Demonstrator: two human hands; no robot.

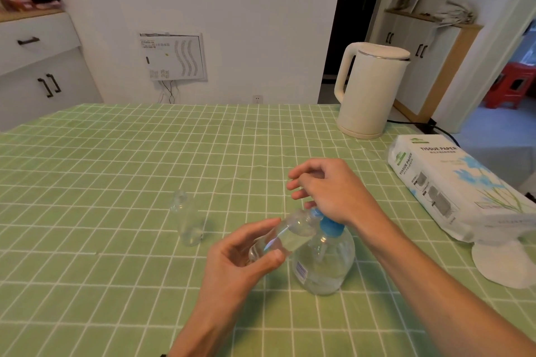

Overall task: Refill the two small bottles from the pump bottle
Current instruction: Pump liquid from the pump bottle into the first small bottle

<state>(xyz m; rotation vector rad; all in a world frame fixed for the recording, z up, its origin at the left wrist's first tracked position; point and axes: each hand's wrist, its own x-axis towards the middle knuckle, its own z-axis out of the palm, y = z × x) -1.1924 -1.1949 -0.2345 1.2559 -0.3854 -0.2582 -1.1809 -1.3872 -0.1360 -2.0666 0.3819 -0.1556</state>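
Two small bottles are in play. The first small bottle (285, 236) is up off the table and tilted, pinched between the thumb and fingertips of the left hand (246, 252); its mouth sits right against the blue pump head (330, 224) of the pump bottle (327, 261), which stands at about five o'clock on the green checked tablecloth (116, 182). The right hand (333, 191) rests on top of that pump head, fingers loosely bent and wrapped round nothing; whether it is pressing down cannot be told from here. The second small bottle (187, 220) stands upright at nine o'clock from the pump bottle, well apart from both hands; a kettle (368, 90) at one o'clock and a tissue pack (452, 182) at three sit clear of the work.

The small bottle looks like thin clear plastic, so it is probably light and slick; a hold round the lower body, as the left hand has it, leaves the neck free, though a hard squeeze may buckle the wall. The pump bottle looks well filled and probably heavy enough to sit firm under a push; that push wants to go straight down on the head, since a slanted one could tip it. The narrow mouth is the risk; a nozzle off line would likely spill onto the cloth.
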